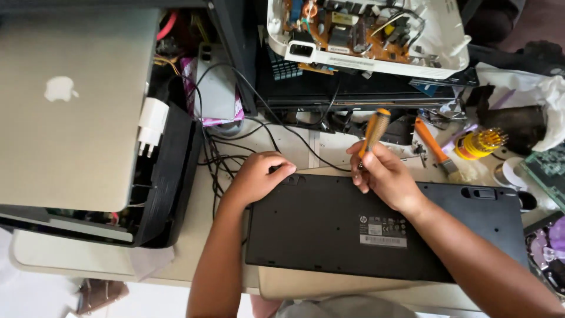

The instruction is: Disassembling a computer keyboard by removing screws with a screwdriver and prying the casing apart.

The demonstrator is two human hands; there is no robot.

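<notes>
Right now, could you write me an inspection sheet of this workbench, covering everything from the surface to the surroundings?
Surface: pale table, crowded.
Job's things: black keyboard lying underside up; orange-and-black screwdriver.
Clutter: silver laptop, white charger, opened white casing with circuit board, orange brush, yellow bit holder.
Grippers: left hand rests on the keyboard's top edge; right hand grips the screwdriver.
Cables: black cables tangled behind the keyboard.
Surroundings: white cloth at right.

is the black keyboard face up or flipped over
Flipped over: the black keyboard shows a flat underside with a label sticker, no keys.
</notes>
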